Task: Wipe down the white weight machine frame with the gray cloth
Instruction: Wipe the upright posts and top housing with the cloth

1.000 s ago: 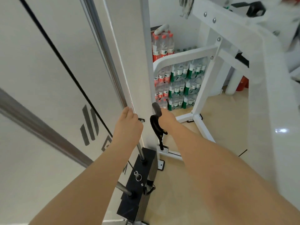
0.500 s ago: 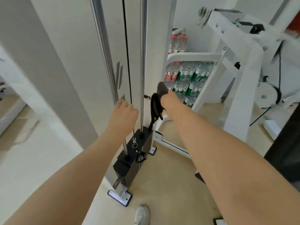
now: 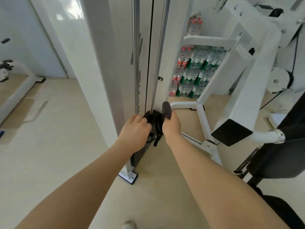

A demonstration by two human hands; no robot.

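- Your right hand (image 3: 171, 125) is curled around the gray cloth (image 3: 166, 109) — a rounded fold of it sticks up above your knuckles, and a dark bunch hangs down on the thumb side.
- Your left hand (image 3: 134, 128) sits just beside it, fingers bent onto the dark bundle between the two hands; whether it truly pinches cloth or only rests there, you cannot tell from this angle.
- Both hands are low on the machine, just above the black weight stack (image 3: 140, 154) and at the foot of the chrome guide rods (image 3: 136, 55).
- The white weight machine frame (image 3: 100, 71) runs as a tall upright directly ahead of and above your hands — its long axis is vertical.
- Your right hand holds the cloth and is nearest the upright's inner face, so the likely next stroke is upward along that post.
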